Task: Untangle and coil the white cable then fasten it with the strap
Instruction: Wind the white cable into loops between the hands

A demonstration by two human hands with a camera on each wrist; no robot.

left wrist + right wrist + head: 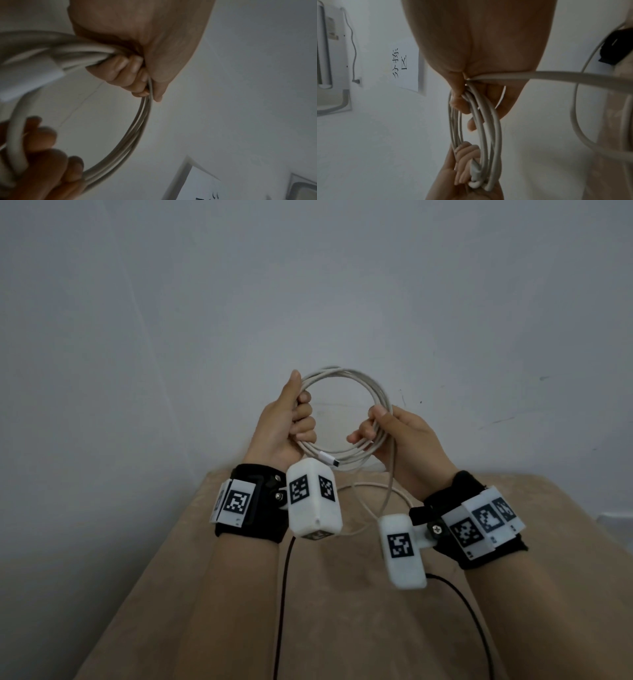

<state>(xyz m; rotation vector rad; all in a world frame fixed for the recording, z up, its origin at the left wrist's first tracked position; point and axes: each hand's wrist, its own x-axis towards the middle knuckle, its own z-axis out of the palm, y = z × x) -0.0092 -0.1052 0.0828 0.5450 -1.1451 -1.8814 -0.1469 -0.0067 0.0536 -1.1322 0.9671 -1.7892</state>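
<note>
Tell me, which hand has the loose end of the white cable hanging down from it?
The right hand. A loose length of the white cable drops from it toward the table; the left hand grips only the coil.

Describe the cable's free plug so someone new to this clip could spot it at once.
Start at the coil of white cable held up before the grey wall, left hand on one side, right hand on the other. Along its bottom arc, near the left hand, lies the plug: a short, thick white sleeve with a metal tip.
</note>
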